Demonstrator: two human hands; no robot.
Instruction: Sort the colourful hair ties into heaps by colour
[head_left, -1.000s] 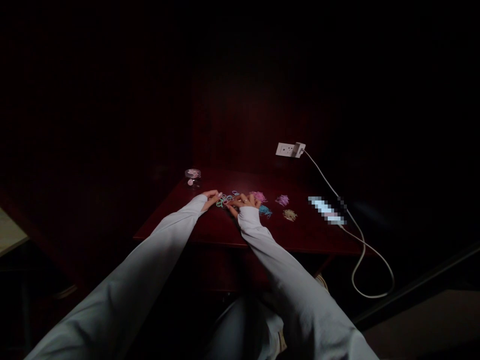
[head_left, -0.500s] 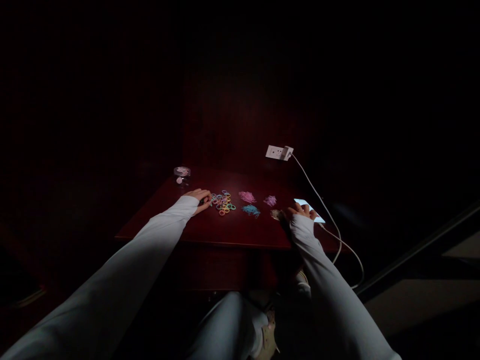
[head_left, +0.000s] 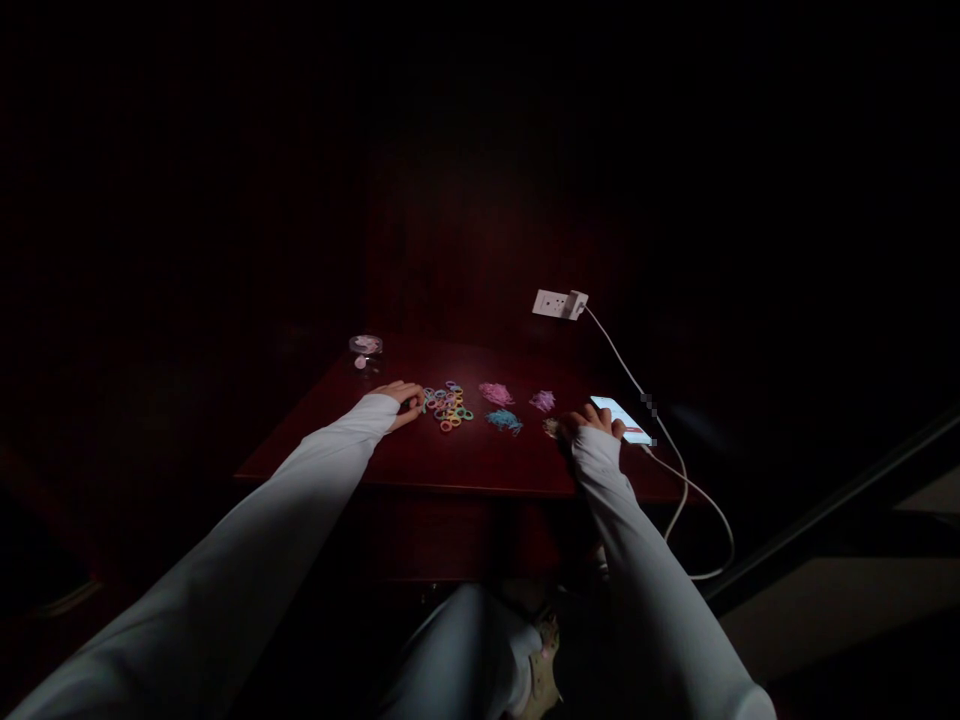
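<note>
On the dim bench [head_left: 442, 466], partly covered
Right hand [head_left: 594, 422] overlaps pale pile [head_left: 550, 428], phone [head_left: 637, 432]; left hand [head_left: 401, 396] beside rings [head_left: 448, 407]; cannot tell either grip's state

Cannot read any word, brand, number or sign: too blurred to tell on the lit phone [head_left: 631, 425], too small on the wall socket [head_left: 549, 303], too dim on the jar [head_left: 366, 356].

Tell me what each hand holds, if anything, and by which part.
It cannot be told; the view is too dark. The left hand is at the multicoloured pile of small rings, the right hand at the cream heap of small pieces.
</note>
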